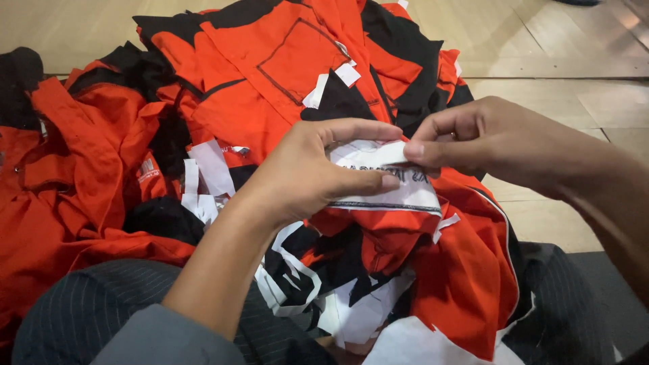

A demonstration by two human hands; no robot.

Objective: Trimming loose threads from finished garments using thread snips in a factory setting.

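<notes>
At centre frame, your left hand (pixel 314 172) grips the white strip (pixel 392 186) on the orange garment (pixel 466 270), fingers closed; your right hand (pixel 473 138) pinches its top edge. Pull unevenly and I'd expect the strip to tear or slip loose.

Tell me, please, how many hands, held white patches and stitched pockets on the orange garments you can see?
Hands: 2, left hand and right hand
Held white patch: 1
Stitched pocket: 1
Total: 4
</notes>
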